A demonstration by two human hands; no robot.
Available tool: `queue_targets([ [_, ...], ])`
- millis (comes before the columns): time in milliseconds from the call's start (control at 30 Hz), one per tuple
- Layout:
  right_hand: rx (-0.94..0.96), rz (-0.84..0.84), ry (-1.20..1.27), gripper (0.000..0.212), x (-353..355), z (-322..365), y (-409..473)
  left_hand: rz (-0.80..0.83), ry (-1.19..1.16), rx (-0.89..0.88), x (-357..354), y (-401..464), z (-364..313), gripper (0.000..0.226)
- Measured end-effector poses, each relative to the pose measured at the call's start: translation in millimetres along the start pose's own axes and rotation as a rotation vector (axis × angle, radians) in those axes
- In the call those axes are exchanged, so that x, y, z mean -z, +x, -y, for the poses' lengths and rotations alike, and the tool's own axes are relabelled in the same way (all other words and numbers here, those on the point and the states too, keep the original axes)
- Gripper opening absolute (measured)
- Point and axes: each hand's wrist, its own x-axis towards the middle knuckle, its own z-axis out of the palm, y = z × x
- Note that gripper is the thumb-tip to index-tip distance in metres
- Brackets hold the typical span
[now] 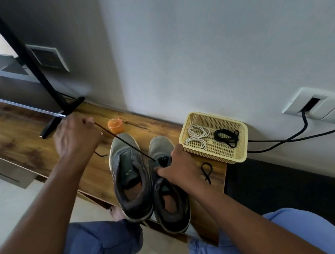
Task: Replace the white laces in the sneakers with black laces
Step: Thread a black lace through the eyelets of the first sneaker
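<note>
On wooden shelf (pixel 24 136), your right hand (pixel 177 165) clamps right sneaker (pixel 167 186); left hand (pixel 76 137) pinches black lace (pixel 124 140), drawn taut from low eyelet. Step: threading. Next: feed opposite eyelet, even ends.

The scene is being lit softly and evenly, with daylight being admitted at the upper left corner. A dim shadow is being cast on the wall (pixel 196 45) behind the screen. Straight lines are being bowed toward the edges, and the left hand (pixel 76 137) is being slightly smeared by motion.
</note>
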Motion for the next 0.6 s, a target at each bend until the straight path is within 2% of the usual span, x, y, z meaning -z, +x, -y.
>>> queue_targets([
  [67, -0.003, -0.002, -0.010, 0.081, 0.2, 1.3, -0.1, 0.026, 0.081, 0.060, -4.1, 5.6, 12.2, 0.020],
  [133, 0.013, -0.005, -0.016, 0.081, 0.5, 1.5, -1.0, 0.108, 0.184, 0.036, -8.5, 6.7, 16.0, 0.014],
  [200, 0.034, -0.006, -0.013, 0.080, 1.7, 0.9, -2.4, 0.197, 0.176, -0.082, -13.8, 1.8, 8.9, 0.020],
  [300, 0.068, -0.008, 0.006, 0.076, 2.8, 0.9, -4.5, 0.447, 0.066, -0.357, -26.0, -21.6, -19.6, 0.037],
  [400, 0.092, -0.019, 0.040, 0.064, 2.1, 0.9, -5.6, 0.654, 0.295, -0.532, -53.7, -51.0, -43.0, 0.035],
  [467, 0.095, -0.012, 0.039, 0.059, 2.2, 1.1, -5.5, 0.632, 0.438, -0.552, -69.4, -62.4, -47.9, 0.028],
  [600, 0.073, 0.010, 0.052, 0.061, 4.2, 2.9, -5.8, 0.564, 0.326, -0.429, -77.3, -52.3, -46.6, 0.022],
])
